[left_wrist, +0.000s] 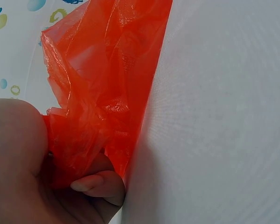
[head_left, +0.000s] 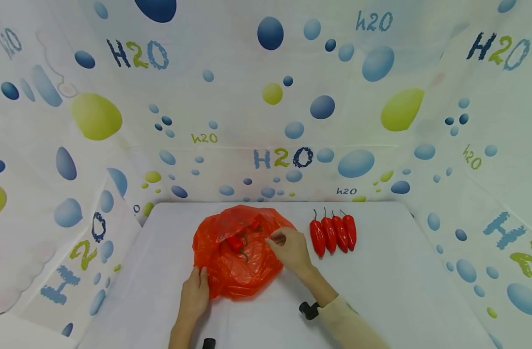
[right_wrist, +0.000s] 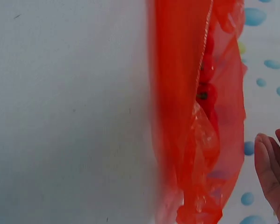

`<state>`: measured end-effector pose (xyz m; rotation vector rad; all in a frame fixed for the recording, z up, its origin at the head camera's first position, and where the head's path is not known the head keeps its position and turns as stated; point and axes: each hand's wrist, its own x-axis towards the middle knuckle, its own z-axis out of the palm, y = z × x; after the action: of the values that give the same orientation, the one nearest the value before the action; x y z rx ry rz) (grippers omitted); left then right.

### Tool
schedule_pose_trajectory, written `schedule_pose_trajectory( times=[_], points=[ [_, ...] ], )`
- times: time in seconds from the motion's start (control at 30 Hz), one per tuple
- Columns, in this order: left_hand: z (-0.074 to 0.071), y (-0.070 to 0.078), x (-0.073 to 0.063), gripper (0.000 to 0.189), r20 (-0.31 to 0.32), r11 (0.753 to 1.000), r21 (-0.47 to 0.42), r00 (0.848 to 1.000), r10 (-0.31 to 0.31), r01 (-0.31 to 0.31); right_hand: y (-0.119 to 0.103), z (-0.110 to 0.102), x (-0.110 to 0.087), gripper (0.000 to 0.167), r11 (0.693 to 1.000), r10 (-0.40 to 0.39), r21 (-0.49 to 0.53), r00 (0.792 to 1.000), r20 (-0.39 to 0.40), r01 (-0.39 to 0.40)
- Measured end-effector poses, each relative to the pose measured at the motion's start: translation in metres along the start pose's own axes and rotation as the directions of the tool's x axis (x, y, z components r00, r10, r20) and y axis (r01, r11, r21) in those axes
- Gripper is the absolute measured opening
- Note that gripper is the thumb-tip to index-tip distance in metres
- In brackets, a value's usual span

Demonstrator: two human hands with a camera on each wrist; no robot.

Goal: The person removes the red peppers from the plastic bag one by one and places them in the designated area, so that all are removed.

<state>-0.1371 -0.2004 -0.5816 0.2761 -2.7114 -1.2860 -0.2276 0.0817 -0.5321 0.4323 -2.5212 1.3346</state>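
Observation:
A red plastic bag (head_left: 248, 278) lies on the white table with its mouth spread. Several red chili peppers (head_left: 236, 242) with green stems show inside it. My left hand (head_left: 195, 293) grips the bag's near left edge; in the left wrist view its fingers curl round the bunched film (left_wrist: 79, 149). Over the bag's right side hovers my right hand (head_left: 294, 249), fingers bent in the head view. In the right wrist view this hand (right_wrist: 274, 170) appears beyond the bag with nothing in its fingers. Four-like row aside, several red peppers (head_left: 330, 234) lie side by side right of the bag.
Behind the table (head_left: 388, 271) hangs a pale curtain (head_left: 231, 102) printed with blue and green drops, which also lines both sides. A black wrist device (head_left: 308, 310) sits by the right sleeve, and another black device (head_left: 209, 343) by the left wrist.

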Motion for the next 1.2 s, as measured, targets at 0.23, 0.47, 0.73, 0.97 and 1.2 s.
schedule_pose_trajectory(
  times=[0.23,0.47,0.73,0.97,1.2],
  points=[
    [0.0,0.0,0.0,0.027,-0.005,1.0,0.005,1.0,-0.002,0.002,-0.012,0.021,0.006,0.027,0.999,-0.007,-0.032,0.995,0.102,0.01],
    [-0.001,0.001,0.002,0.026,-0.013,1.0,0.011,1.0,0.006,-0.006,-0.017,0.038,0.012,0.035,0.997,0.028,-0.07,0.978,0.206,-0.014],
    [-0.001,0.003,-0.001,0.024,-0.008,1.0,0.011,1.0,0.002,-0.002,-0.014,0.054,0.015,0.048,0.995,0.09,-0.078,0.951,0.297,-0.07],
    [-0.001,0.003,-0.002,0.025,-0.017,1.0,0.004,1.0,0.008,-0.008,-0.008,0.069,0.019,0.051,0.993,0.079,-0.105,0.942,0.325,-0.047],
    [0.0,0.002,-0.002,0.026,-0.027,1.0,0.009,0.999,0.021,-0.021,-0.009,0.075,0.023,0.047,0.985,0.08,-0.17,0.943,0.323,-0.025]
  ],
)
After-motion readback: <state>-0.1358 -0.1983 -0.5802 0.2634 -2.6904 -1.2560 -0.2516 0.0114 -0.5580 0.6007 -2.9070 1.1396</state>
